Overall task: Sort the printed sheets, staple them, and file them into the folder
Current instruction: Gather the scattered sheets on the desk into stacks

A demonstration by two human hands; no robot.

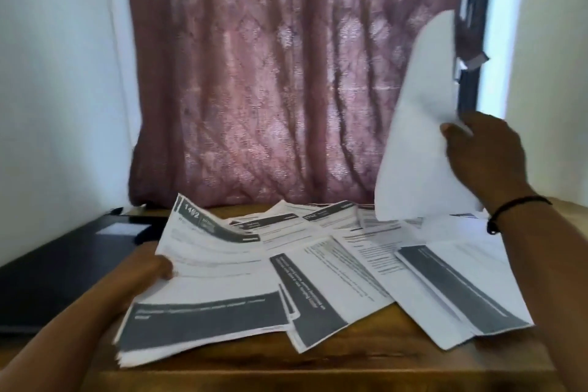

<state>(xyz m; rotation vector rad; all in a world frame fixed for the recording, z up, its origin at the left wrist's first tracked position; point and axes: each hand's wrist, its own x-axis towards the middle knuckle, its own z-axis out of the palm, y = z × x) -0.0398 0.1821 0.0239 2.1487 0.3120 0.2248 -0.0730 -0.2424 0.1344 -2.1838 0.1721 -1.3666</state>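
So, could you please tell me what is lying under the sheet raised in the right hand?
Under the raised sheet, pinched by the right hand, more printed sheets lie fanned across the wooden table. Whatever lies beneath those sheets is covered.

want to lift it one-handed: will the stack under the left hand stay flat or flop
Likely flop: the stack is thin paper whose far edge already curls upward. The sheet in the right hand bends similarly. Loose, fanned edges suggest pages may slide apart.
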